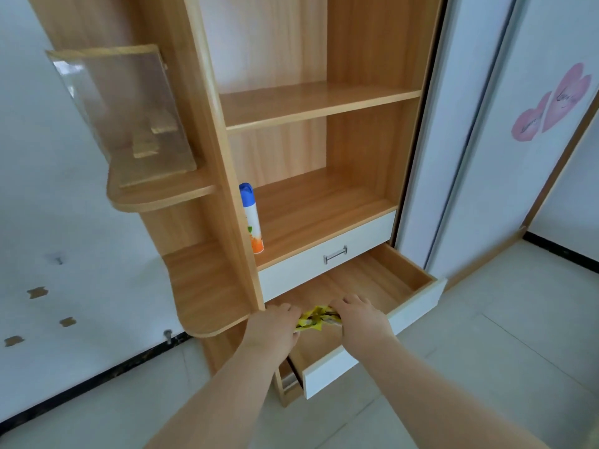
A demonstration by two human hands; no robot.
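A wooden drawer (418, 306) with a white front stands pulled out at the bottom of a wooden shelf unit. Over its left part I hold a crumpled yellow packet (313, 320) between both hands. My left hand (274, 328) grips the packet's left end and my right hand (359, 314) grips its right end, fingers curled over it. Most of the packet is hidden by my hands. The rest of the drawer's inside shows bare wood.
A shut white drawer with a metal handle (335, 254) sits just above. A spray can (252, 218) with a blue cap stands on the shelf over it. A clear plastic stand (129, 118) is on the left side shelf. Sliding wardrobe doors (486, 140) are to the right.
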